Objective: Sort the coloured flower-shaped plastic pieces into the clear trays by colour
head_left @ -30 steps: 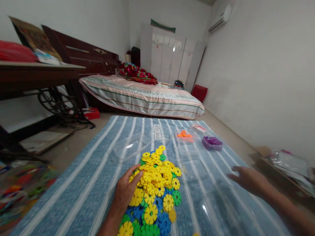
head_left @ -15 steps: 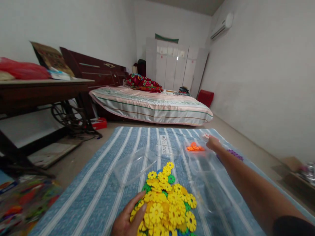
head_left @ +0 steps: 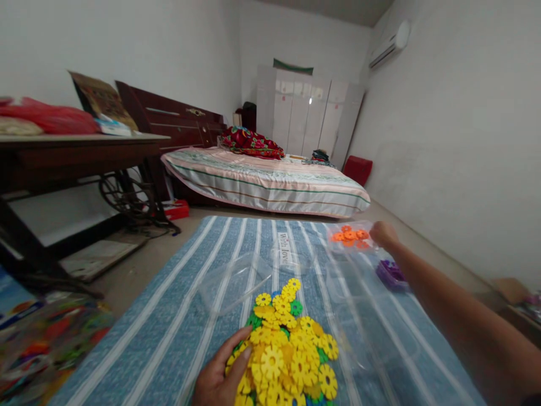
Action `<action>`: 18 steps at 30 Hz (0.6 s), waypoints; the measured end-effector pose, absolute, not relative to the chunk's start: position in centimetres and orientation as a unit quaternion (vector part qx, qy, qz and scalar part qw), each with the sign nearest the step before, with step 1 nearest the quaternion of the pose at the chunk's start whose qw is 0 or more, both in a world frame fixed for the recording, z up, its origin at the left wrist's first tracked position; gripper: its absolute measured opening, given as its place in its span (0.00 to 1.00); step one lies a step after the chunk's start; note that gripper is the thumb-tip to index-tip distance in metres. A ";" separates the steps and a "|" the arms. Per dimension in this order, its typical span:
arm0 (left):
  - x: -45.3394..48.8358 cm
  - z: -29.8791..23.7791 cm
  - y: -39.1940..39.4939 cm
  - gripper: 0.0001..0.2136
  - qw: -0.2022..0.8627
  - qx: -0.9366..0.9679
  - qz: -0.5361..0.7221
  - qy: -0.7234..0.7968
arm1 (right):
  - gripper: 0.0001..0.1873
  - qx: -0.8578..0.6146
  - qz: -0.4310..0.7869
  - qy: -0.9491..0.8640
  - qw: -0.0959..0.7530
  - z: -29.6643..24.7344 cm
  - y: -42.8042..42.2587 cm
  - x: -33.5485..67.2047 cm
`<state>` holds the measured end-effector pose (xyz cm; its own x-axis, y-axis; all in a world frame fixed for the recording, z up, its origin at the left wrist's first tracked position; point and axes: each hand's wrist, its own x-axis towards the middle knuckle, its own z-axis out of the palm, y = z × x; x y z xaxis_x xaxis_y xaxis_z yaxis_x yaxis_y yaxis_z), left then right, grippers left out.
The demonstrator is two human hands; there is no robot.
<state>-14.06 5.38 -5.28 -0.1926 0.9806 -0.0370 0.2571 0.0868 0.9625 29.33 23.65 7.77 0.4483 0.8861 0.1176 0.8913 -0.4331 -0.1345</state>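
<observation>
My left hand [head_left: 220,375] rests at the left edge of a pile of yellow, green and blue flower-shaped discs [head_left: 287,352] on a blue striped mat [head_left: 177,321], thumb touching the discs, fingers loosely spread. My right arm stretches far forward; my right hand [head_left: 384,234] is closed on the rim of a clear plastic container [head_left: 363,243] holding orange discs [head_left: 350,235], lifted a little off the mat. A clear container with purple discs [head_left: 391,273] lies just below that hand.
Several empty clear containers [head_left: 234,280] lie on the mat ahead of the pile. A bed [head_left: 266,180] stands beyond the mat, a dark table [head_left: 76,149] at left, a white wardrobe [head_left: 308,118] at the back. Colourful toys [head_left: 46,338] lie lower left.
My right hand reached forward from the mat's right side to the orange-disc container, closed on its rim and raised it. My left hand stayed on the pile.
</observation>
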 end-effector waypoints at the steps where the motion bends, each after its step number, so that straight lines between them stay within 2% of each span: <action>1: -14.0 -5.2 5.4 0.26 0.392 0.499 0.458 0.622 | 0.12 -0.841 -0.023 -0.533 0.093 8.7 23.3 29.0; 8: -13.3 -3.6 4.7 0.24 0.376 0.534 0.459 0.603 | 0.16 -0.762 -0.111 -0.631 0.094 12.6 17.3 21.0; 14: -12.9 -2.3 3.9 0.30 0.409 0.535 0.486 0.557 | 0.15 -0.638 -0.158 -0.753 0.030 12.2 10.6 11.5; 18: -12.8 -2.3 3.7 0.31 0.416 0.520 0.512 0.543 | 0.13 -0.503 -0.248 -0.826 0.049 11.6 7.4 8.4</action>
